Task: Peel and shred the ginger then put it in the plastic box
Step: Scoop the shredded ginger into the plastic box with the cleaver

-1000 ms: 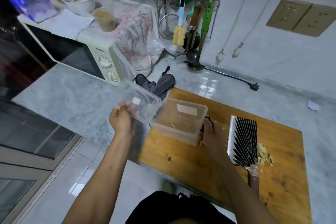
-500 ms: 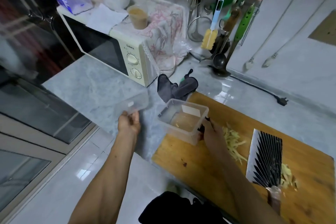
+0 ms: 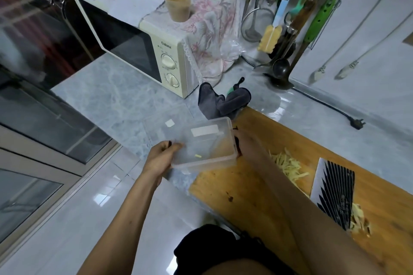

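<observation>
Clear plastic box [image 3: 204, 143], rectangular, white label on its far wall, held off the counter at the cutting board's left end, tilted, one small ginger bit inside. Shredded ginger [image 3: 288, 166] in a pale yellow pile on the board, right of the box. Peel scraps [image 3: 358, 221] beside the cleaver blade.

A grey marbled counter [image 3: 107, 94] carries everything. At ten to eleven o'clock a cream microwave [image 3: 143, 51] stands on it. Near the centre a dark cloth [image 3: 221, 102] lies crumpled, touching the far corner of a wooden cutting board [image 3: 257, 187] that fills the four o'clock side. A clear lid [image 3: 163, 125] lies flat on the counter just left of centre. At two o'clock a black cord with its plug [image 3: 357, 123] trails over the stone.
</observation>
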Motion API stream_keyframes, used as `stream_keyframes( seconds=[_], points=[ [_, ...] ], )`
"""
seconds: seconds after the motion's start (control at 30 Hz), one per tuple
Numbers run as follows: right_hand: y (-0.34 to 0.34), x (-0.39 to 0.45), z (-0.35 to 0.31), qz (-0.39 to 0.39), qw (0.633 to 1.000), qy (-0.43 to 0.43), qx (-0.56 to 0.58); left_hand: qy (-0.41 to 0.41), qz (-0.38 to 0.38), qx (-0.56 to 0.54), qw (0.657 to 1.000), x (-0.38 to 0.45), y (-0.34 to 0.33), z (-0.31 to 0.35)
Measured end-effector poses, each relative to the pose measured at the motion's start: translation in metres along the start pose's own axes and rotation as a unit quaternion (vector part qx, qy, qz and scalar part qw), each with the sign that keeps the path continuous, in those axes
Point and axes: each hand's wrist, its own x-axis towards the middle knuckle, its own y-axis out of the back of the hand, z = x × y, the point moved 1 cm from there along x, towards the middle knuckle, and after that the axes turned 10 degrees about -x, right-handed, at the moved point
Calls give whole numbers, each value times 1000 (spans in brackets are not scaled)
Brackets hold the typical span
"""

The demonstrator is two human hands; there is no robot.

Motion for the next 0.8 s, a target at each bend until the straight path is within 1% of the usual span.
stream_keyframes(
  seconds=[0.07,0.13,0.2,0.27,0.4,0.47,0.6,0.7,0.8],
  points=[
    [-3,7,-12,6,999,21,-47,6,65,-12,998,-5,7,-10],
    [-11,13,-24,14,996,37,-76,25,105,-47,993,-13,12,-21],
    [-21,20,-28,-14,991,42,-125,25,134,-67,988,-19,13,-27],
    [-26,24,-26,-39,987,48,-149,23,159,-82,984,-18,13,-29],
    [-29,30,-20,-56,993,23,-98,6,207,-107,972,-14,6,-25],
    [-28,30,-18,-62,994,15,-92,-1,223,-107,969,-12,0,-25],
    [-26,33,-3,-70,993,22,-97,-21,225,-109,968,-13,-16,-26],
    [-19,16,5,-59,995,0,-84,-14,185,-129,974,-22,-22,-26],
    [-6,-5,18,-46,994,4,-101,10,141,-152,978,-41,-22,-33]
  ],
)
